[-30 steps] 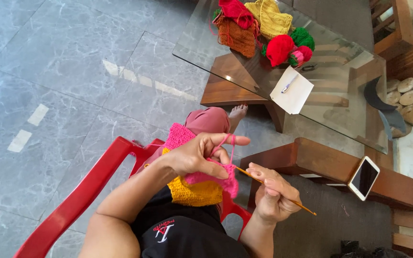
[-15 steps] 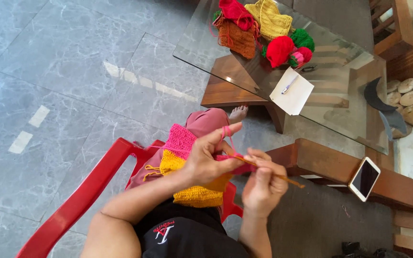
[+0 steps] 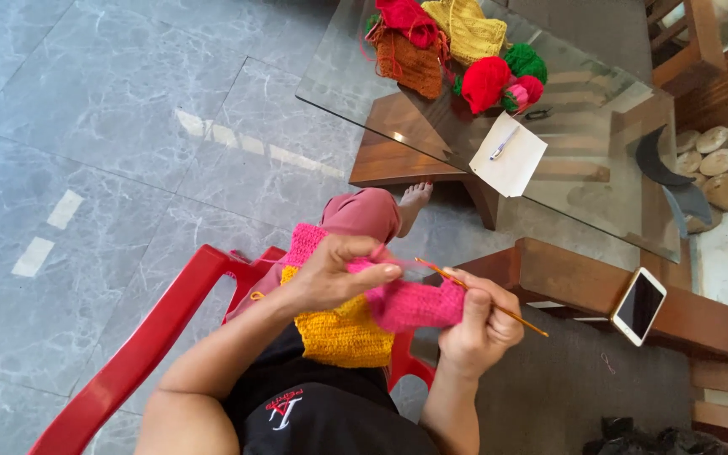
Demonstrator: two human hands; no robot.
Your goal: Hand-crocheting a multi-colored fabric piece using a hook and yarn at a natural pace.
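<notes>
My left hand (image 3: pixel 334 278) pinches the pink-and-yellow crochet piece (image 3: pixel 381 316) at its upper pink edge, thumb and fingers pressed together on the fabric. My right hand (image 3: pixel 478 324) is closed around the crochet hook (image 3: pixel 499 305), a thin orange-yellow rod held in a pencil-type grip, with its fingers also bearing on the right end of the pink section. The hook tip points toward my left thumb; the rear end projects past my right hand, down and to the right. The crochet piece lies over my lap, pink part uppermost, yellow part below it. I sit on a red plastic chair (image 3: pixel 153 337) on a grey marble floor (image 3: pixel 111 126).

Ahead, a glass tabletop (image 3: pixel 600 194) carries yarn balls (image 3: pixel 503 80) (red, green, pink), finished crochet pieces (image 3: pixel 431 38) and a white sheet of paper (image 3: pixel 511 156) with a pen on it. A smartphone (image 3: pixel 639 306) rests on a wooden ledge, well apart from my right hand.
</notes>
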